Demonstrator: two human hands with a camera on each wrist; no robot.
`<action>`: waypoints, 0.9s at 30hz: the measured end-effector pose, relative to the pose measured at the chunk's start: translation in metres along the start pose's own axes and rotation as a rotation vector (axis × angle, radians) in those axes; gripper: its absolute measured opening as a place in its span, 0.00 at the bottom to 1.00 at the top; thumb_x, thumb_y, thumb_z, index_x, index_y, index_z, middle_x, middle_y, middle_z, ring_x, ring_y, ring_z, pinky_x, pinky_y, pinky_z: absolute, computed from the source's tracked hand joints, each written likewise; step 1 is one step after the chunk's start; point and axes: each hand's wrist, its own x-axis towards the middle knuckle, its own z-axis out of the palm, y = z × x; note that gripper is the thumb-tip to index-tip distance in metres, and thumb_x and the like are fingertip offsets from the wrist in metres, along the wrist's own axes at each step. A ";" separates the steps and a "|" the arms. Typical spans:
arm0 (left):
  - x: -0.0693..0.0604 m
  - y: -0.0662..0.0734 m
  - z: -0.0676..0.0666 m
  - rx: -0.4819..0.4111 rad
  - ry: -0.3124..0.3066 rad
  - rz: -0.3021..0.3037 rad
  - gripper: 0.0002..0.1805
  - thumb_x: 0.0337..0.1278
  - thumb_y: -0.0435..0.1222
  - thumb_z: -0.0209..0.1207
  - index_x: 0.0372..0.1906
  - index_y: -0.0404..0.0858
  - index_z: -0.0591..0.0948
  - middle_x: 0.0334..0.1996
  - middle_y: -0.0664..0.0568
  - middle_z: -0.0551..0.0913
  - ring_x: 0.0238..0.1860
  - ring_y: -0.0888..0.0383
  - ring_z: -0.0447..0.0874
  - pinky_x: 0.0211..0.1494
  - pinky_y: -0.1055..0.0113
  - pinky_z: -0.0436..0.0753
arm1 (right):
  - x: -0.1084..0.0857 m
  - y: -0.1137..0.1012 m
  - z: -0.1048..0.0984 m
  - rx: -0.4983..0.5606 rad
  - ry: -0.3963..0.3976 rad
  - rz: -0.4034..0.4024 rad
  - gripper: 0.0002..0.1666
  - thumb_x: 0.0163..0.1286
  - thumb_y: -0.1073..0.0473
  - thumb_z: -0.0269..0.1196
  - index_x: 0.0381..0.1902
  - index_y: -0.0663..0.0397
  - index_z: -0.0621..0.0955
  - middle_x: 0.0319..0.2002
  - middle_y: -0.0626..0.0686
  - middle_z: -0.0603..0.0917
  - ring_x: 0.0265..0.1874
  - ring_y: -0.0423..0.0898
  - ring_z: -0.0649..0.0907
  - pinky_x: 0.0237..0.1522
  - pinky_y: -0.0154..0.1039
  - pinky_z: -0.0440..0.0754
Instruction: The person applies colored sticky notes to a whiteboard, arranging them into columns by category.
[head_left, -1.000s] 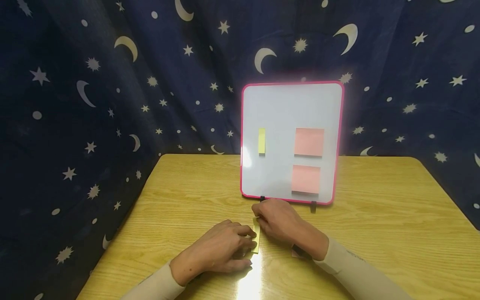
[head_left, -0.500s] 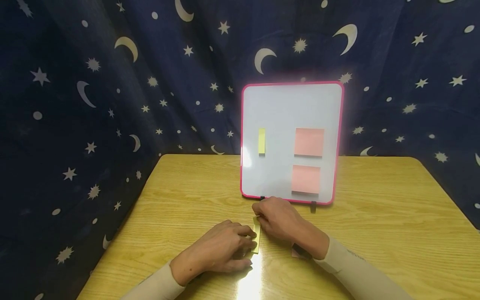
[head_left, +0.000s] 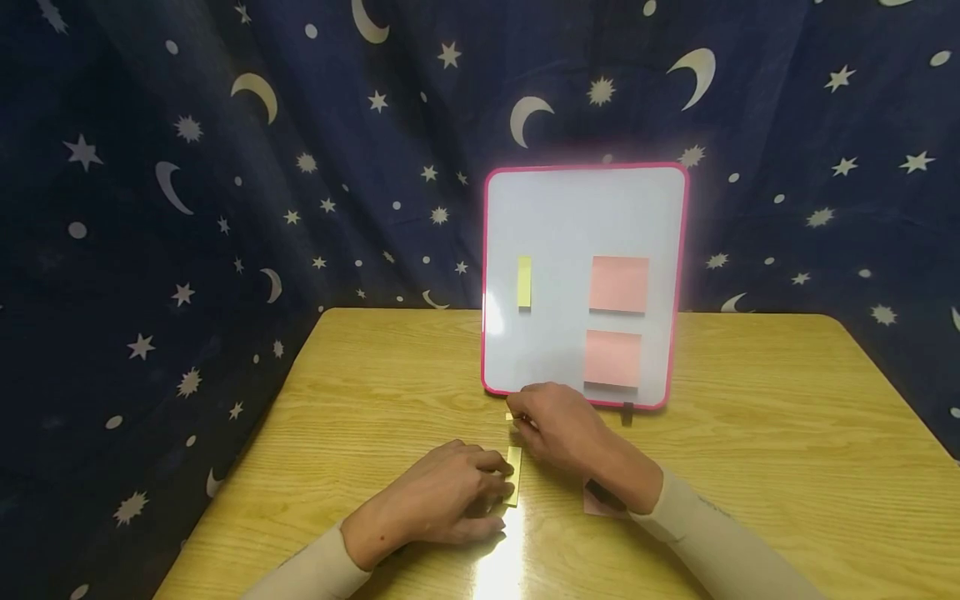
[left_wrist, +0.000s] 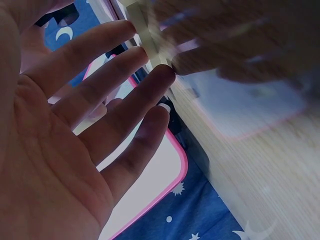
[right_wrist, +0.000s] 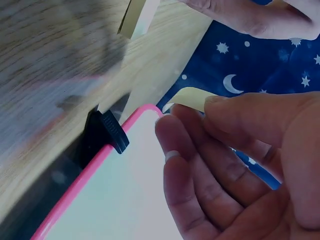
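Observation:
A narrow yellow sticky note (right_wrist: pixel 192 97) is pinched between thumb and index finger of my right hand (head_left: pixel 562 425), bending in a curve in the right wrist view. It is off the yellow sticky note pad (head_left: pixel 514 477), which lies on the table. Fingertips of my left hand (head_left: pixel 442 487) rest on that pad, the fingers fairly straight. Behind my hands a pink-framed whiteboard (head_left: pixel 555 212) stands upright. One yellow note (head_left: pixel 524 282) sticks to its left half. On its right half, an upper pink note (head_left: pixel 619 284) is above a lower pink note (head_left: pixel 612 358).
A pink square (head_left: pixel 596 502) lies on the wooden table (head_left: pixel 375 375), partly hidden beneath my right forearm. Black feet, one of them a foot (head_left: pixel 627 412) at the right, support the board. A dark blue curtain (head_left: pixel 420 167) with moons and stars hangs behind.
My right hand has moved slightly up and away from the pad, with the yellow sticky note now apart from it. The left hand has stayed in place.

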 end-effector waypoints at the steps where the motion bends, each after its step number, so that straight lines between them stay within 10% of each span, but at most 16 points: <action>1: 0.000 0.000 0.000 0.000 0.000 0.000 0.13 0.59 0.53 0.69 0.45 0.54 0.90 0.53 0.60 0.86 0.51 0.64 0.86 0.51 0.62 0.82 | 0.000 0.000 -0.001 -0.004 0.005 -0.003 0.21 0.61 0.67 0.71 0.22 0.42 0.72 0.20 0.38 0.70 0.21 0.37 0.71 0.25 0.34 0.70; 27: 0.000 0.000 0.002 -0.004 0.016 0.011 0.11 0.62 0.51 0.68 0.44 0.53 0.90 0.50 0.62 0.85 0.47 0.66 0.85 0.50 0.63 0.82 | 0.006 0.013 -0.004 -0.327 0.367 -0.237 0.14 0.51 0.74 0.74 0.32 0.56 0.84 0.36 0.52 0.86 0.29 0.50 0.85 0.32 0.40 0.80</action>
